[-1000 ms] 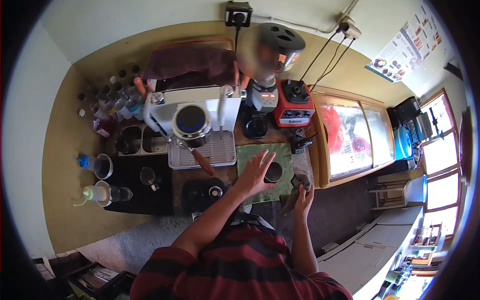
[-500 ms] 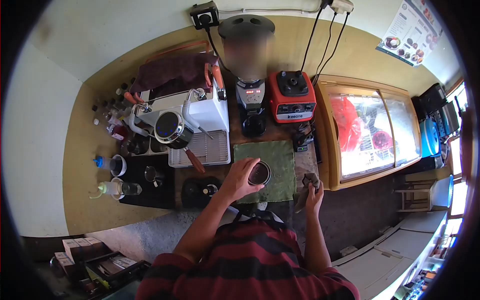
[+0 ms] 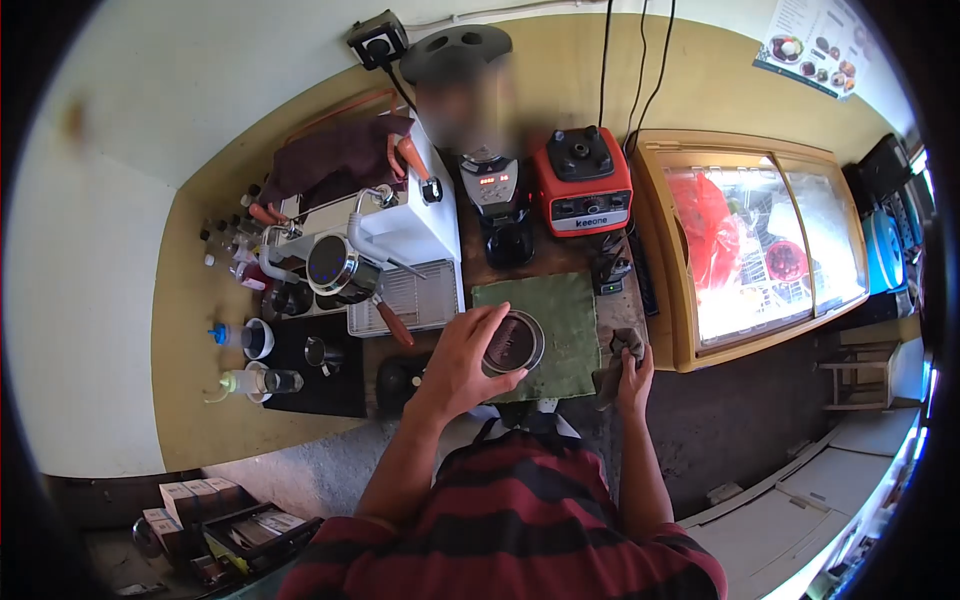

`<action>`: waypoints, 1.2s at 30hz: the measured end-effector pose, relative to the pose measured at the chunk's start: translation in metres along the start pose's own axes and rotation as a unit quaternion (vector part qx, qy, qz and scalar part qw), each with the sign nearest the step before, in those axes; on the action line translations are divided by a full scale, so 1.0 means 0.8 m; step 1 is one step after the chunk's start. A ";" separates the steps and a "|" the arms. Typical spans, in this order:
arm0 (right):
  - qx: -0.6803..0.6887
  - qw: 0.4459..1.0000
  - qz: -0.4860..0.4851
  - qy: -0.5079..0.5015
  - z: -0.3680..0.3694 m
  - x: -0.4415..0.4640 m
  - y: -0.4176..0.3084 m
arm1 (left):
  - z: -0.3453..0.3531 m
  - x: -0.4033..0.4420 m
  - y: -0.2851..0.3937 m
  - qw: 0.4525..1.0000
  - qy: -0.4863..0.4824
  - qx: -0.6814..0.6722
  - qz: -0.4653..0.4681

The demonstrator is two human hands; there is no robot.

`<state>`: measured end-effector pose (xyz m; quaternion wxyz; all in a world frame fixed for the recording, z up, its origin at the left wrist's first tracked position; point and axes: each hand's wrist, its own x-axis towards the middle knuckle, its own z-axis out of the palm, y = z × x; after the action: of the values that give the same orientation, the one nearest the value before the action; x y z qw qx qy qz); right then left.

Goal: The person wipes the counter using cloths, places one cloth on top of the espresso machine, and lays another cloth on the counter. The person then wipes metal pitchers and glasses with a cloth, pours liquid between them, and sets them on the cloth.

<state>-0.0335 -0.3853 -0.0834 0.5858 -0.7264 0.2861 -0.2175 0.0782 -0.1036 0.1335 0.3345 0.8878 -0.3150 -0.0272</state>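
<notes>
My left hand (image 3: 460,362) curves its thumb and fingers around the side of a round metal-rimmed piece (image 3: 515,343) with a dark top bearing faint marks. I cannot make out its exact kind. It is above a green cloth mat (image 3: 565,350) on the counter. On the right, my right hand (image 3: 632,383) grips a crumpled grey-brown cloth (image 3: 612,375) beside the mat's edge. Left of the mat, a portafilter handle (image 3: 394,323) points toward me from under the espresso machine (image 3: 425,215).
A coffee grinder (image 3: 490,185) and a red blender base (image 3: 585,190) stand behind the mat. To the right is a glass-topped display case (image 3: 690,345). A metal pitcher (image 3: 322,353) and several bottles stand at left; a dark tamping stand (image 3: 400,380) is near my left forearm.
The round piece looks larger and closer now, and my left hand's fingers are spread wider around it. My right hand still holds the cloth. The whole view has shifted slightly.
</notes>
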 end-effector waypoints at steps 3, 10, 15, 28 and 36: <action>-0.002 1.000 0.010 0.006 0.001 0.003 -0.001 | -0.018 0.000 0.021 1.000 0.010 0.025 0.006; 0.016 1.000 0.008 -0.005 -0.007 0.006 -0.001 | -0.016 0.001 0.025 0.999 0.013 0.034 -0.006; 0.000 1.000 0.016 0.001 -0.009 0.004 -0.002 | 0.029 -0.009 -0.022 0.999 -0.028 -0.003 -0.028; -0.030 0.999 0.032 -0.030 -0.008 0.003 0.004 | 0.105 -0.018 -0.090 0.998 -0.029 -0.013 -0.046; -0.056 0.998 0.016 -0.037 -0.002 -0.003 -0.036 | 0.018 -0.010 -0.014 1.000 0.022 0.008 0.012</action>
<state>-0.0316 -0.3806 -0.0548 0.5575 -0.7612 0.2872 -0.1649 0.0742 -0.1011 0.1140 0.3343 0.8871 -0.3184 -0.0015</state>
